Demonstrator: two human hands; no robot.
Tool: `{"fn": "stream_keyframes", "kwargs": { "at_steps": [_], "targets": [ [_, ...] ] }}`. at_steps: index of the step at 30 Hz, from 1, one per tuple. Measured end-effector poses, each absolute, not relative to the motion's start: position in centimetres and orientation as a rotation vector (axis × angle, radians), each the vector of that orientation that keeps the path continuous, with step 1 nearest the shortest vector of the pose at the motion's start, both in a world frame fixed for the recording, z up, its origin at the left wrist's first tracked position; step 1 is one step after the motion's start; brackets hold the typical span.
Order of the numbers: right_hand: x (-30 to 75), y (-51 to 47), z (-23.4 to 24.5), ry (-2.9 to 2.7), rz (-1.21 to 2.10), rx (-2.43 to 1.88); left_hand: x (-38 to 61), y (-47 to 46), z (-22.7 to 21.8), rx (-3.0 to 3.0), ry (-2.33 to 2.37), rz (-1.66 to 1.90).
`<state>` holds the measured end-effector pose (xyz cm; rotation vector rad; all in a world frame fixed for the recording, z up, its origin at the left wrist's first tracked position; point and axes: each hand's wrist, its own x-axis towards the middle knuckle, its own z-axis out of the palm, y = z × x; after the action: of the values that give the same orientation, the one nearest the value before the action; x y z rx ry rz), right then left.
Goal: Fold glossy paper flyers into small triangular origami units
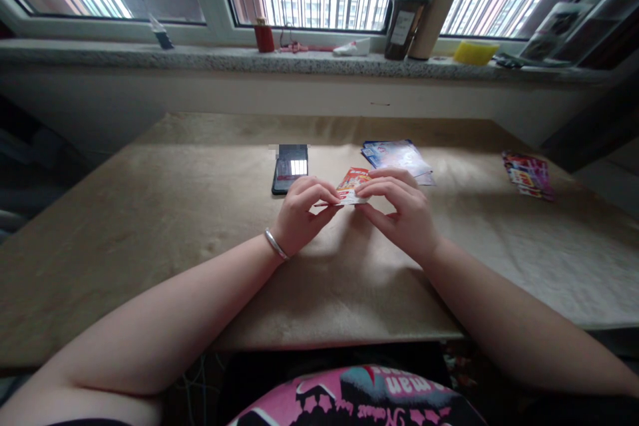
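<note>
Between my two hands is a flat, thin piece with a red, orange and white print [352, 178], held tilted above the table; whether it is a card or a packet I cannot make out. My left hand [305, 212] pinches its left edge between thumb and fingers, and a silver bangle [276, 244] circles that wrist. On the right edge, my right hand [402, 213] has its fingertips on top and the thumb underneath. A dark phone [290, 170] lies just beyond my left hand. Behind my right hand lies a pile of bluish-white printed sheets [397, 154].
Farther right on the wooden table [200, 226] lies a fanned pile of red and purple printed pieces [528, 175]. The stone windowsill [200, 60] holds a red container [264, 36], a dark lidded jar [403, 26] and a yellow object [475, 52].
</note>
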<state>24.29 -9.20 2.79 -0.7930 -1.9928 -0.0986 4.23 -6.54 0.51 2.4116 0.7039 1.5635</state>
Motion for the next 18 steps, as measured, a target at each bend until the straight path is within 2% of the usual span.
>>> {"fn": "stream_keyframes", "kwargs": {
  "at_steps": [9, 18],
  "targets": [
    [23.80, -9.60, 3.29, -2.064, -0.158, -0.735, 4.45, -6.74, 0.73, 2.568, 0.709, 1.544],
    [23.31, -9.57, 2.98, -2.020, -0.065, -0.717, 4.51, -6.72, 0.69, 2.563, 0.750, 1.595]
  ]
}}
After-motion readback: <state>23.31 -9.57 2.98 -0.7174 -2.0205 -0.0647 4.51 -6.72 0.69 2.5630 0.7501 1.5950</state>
